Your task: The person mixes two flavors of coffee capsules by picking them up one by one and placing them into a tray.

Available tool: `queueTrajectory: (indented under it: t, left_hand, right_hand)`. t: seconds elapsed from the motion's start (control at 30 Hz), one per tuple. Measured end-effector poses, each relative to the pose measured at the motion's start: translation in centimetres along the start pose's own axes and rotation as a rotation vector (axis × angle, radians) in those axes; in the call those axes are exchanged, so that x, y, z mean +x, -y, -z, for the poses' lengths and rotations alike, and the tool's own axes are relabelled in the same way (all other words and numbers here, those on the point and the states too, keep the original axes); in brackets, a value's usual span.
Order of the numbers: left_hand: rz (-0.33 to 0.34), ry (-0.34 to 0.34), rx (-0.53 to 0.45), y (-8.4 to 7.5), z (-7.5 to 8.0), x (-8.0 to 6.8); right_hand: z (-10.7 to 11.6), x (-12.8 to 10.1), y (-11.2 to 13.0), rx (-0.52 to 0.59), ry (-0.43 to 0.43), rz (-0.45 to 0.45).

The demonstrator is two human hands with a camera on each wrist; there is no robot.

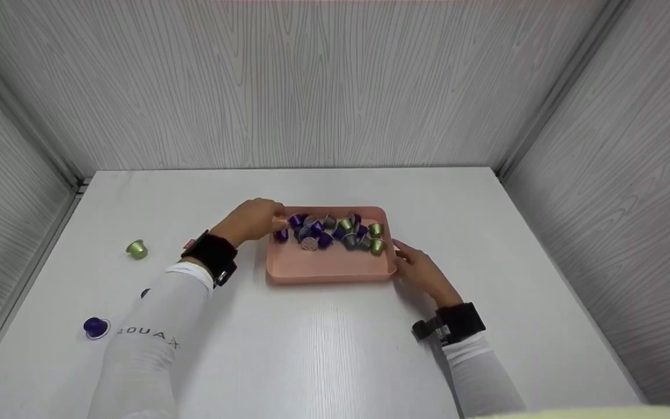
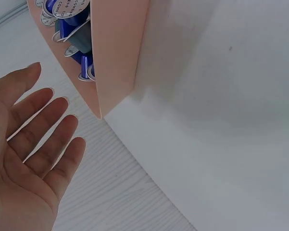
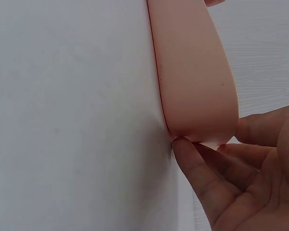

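The pink tray (image 1: 335, 269) sits mid-counter with capsules (image 1: 335, 231) heaped at its far side. The right hand (image 1: 422, 270) pinches its right edge; the left hand (image 1: 253, 220) hovers with a released grip, fingers straight. Tipping from one edge could spill capsules onto the counter (image 1: 335, 349).

Shallow rectangular pink tray (image 1: 329, 269): smooth matt plastic with a soft, even sheen on its rounded outer wall (image 3: 197, 86). Heap of small purple, green and grey coffee capsules (image 1: 335, 231): glossy metallic foil-like shells that catch the light. Loose green capsule (image 1: 136, 249) and loose purple capsule (image 1: 96, 327): same shiny finish. White tabletop (image 1: 335, 349): smooth, faintly grained, slightly reflective. Surrounding pale grey panels (image 1: 312, 87): matt wood-grain pattern. White long sleeves (image 1: 149, 343): knitted cloth, matt. Black wrist straps (image 1: 214, 256): matt fabric.
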State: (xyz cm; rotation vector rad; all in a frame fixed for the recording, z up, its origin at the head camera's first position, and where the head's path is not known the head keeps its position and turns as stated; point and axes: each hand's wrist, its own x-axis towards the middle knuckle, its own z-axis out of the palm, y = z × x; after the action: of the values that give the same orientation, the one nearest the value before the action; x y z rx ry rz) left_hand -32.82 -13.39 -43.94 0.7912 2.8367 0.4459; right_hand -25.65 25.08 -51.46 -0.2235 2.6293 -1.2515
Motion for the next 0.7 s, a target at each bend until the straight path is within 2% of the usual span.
queueTrajectory:
  t: [0.17,0.33,0.5,0.7]
  left_hand:
    - [-0.039,-0.024,-0.016,0.8,0.1,-1.2]
    - [-0.043,-0.044,-0.009,1.9,0.1,-2.3]
    - [0.017,-0.048,-0.029,3.5,0.4,-3.8]
    - [0.120,-0.101,-0.046,6.6,0.3,-5.4]
  right_hand:
    - [0.0,0.0,0.0,-0.025,-0.008,0.002]
    - [0.1,0.0,0.0,-0.046,-0.016,0.014]
    - [0.1,0.0,-0.1,-0.056,-0.020,0.014]
    - [0.3,-0.3,-0.1,-0.043,-0.013,0.021]
